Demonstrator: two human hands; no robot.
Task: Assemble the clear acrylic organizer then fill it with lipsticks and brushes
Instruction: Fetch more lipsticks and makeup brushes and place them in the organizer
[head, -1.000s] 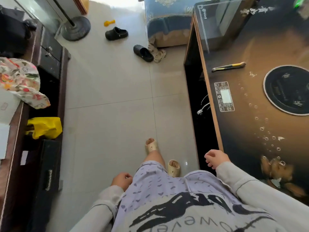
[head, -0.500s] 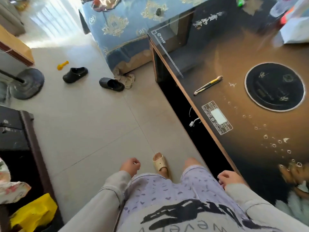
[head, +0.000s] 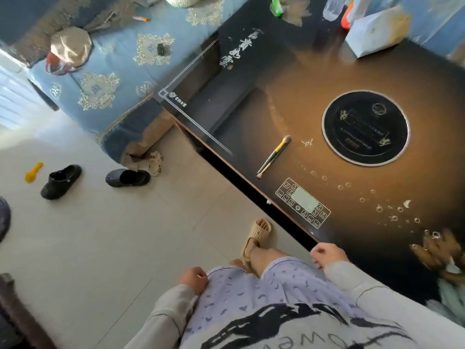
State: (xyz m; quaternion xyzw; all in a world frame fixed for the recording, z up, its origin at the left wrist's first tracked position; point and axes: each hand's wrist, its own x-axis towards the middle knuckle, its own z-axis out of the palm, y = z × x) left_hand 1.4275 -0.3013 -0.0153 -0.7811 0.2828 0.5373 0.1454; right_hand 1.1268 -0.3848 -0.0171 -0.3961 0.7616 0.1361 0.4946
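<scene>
Two makeup brushes with yellow and dark handles lie side by side on the glossy brown table, near its left edge. My right hand rests curled at the table's near corner, holding nothing. My left hand hangs curled by my thigh, also with nothing in it. No acrylic organizer or lipstick is recognisable in view.
A round black hob and a touch panel are set into the table. A white box and bottles stand at its far end. A blue sofa is behind; black clogs lie on the tiled floor.
The view has swung right and toward the table, bringing the sofa and table's far end into sight. Both hands stay curled and have nothing in them.
</scene>
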